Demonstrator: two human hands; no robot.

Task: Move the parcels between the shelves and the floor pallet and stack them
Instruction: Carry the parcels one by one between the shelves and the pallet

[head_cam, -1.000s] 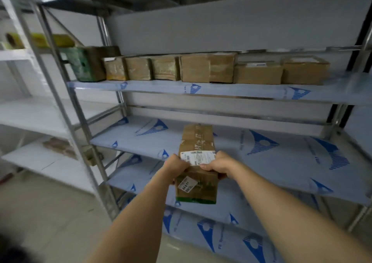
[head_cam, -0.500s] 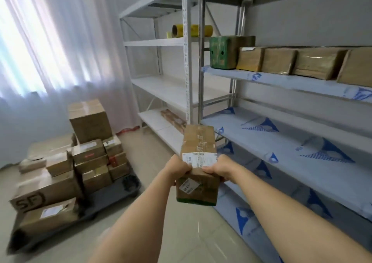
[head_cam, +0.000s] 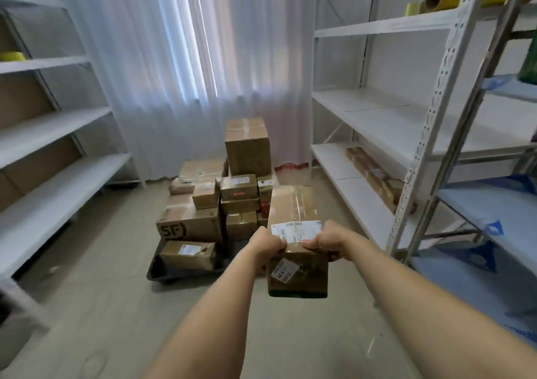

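Carrying step, head view. I hold one parcel [head_cam: 295, 233] out in front of me at about chest height, above the floor and just near and right of the pallet [head_cam: 162, 274], which lies ahead, low in the middle of the room, with its stack [head_cam: 220, 201] of boxes. My left hand [head_cam: 266, 243] grips the parcel's near left edge and my right hand [head_cam: 325, 240] grips the near right edge, thumbs curled over the top beside the white label [head_cam: 295, 229]; both grips are closed on the box, and the fingers beneath are hidden. Both forearms reach straight forward, nearly parallel, wrists level, so the box sits flat with its long axis pointing away. To do this well, I judge that I should keep the box level, walk up to the pallet's near edge, choose a flat box top or the bare near-right corner, and lower it squarely before releasing. The tall box [head_cam: 247, 146] at the far side looks a poor base.
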